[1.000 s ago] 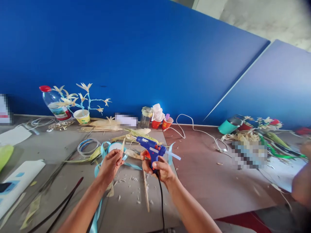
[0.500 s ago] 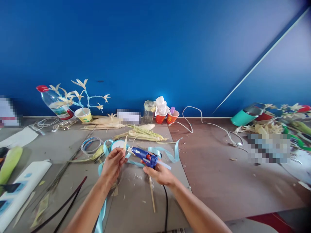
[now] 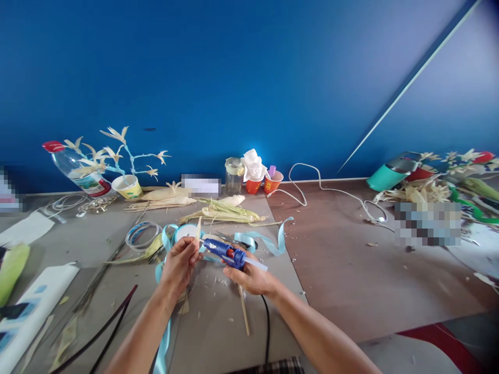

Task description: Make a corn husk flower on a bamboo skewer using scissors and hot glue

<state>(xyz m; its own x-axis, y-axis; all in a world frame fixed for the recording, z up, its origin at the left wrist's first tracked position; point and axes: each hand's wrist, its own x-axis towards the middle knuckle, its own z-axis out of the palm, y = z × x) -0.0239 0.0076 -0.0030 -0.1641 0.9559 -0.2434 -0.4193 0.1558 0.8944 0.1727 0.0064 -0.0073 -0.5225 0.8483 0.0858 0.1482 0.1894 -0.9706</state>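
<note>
Between the fingertips of my left hand (image 3: 181,262) a small pale piece of corn husk (image 3: 198,228) stands upright. My right hand (image 3: 249,275) is wrapped round a blue hot glue gun (image 3: 222,249), with a clear glue stick (image 3: 255,264) jutting from its back. The gun's nozzle points left and meets the husk piece, or lies very close to it; I cannot tell which. Light blue ribbon (image 3: 283,241) loops over the table behind both hands, and its spool (image 3: 186,232) is partly hidden by my left hand.
Corn husks (image 3: 226,212) lie behind the ribbon. Husk flowers on blue stems stand in a yellow paper cup (image 3: 127,188), near a plastic bottle (image 3: 88,176). A white power strip (image 3: 42,291) lies at left. The gun's black cord (image 3: 268,327) runs toward me. A thin stick (image 3: 244,311) lies below my hands.
The glue gun has moved slightly left, bringing its nozzle to the husk piece. My left hand keeps its pinch. The whole view has shifted a little.
</note>
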